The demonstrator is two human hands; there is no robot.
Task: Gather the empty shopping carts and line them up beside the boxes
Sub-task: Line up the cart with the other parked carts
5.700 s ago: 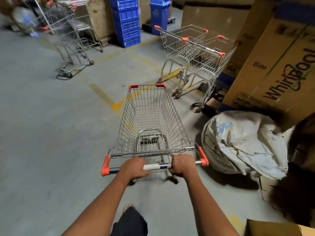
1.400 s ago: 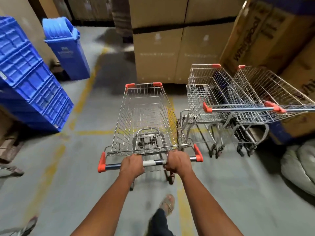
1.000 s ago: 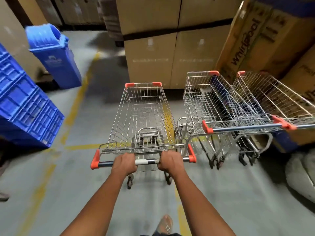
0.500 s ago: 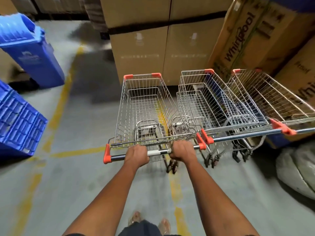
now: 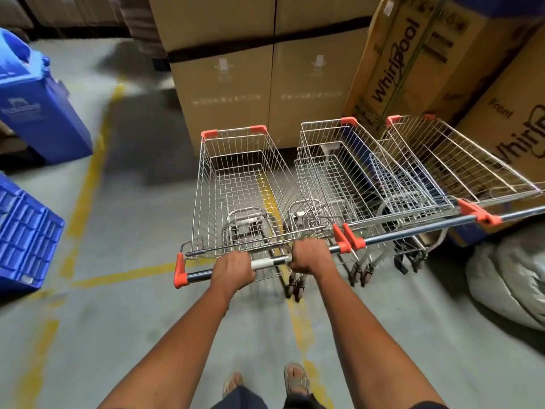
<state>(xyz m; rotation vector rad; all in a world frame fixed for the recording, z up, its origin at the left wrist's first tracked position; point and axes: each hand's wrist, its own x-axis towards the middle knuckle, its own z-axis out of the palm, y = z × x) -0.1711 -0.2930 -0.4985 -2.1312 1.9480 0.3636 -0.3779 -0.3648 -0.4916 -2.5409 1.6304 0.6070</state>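
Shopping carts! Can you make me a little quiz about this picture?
1. True or false: both hands grip the handle of the pushed cart.
2. How many carts stand in the row, counting the pushed one? A) two B) three C) five
3. Which side of the pushed cart is the blue bin on?

Key:
1. True: left hand and right hand curl around it.
2. B: it joins the middle cart and the right cart.
3. Left.

Blue bin [image 5: 38, 113]; blue crate [image 5: 23, 237]; grey sack [image 5: 510, 278]
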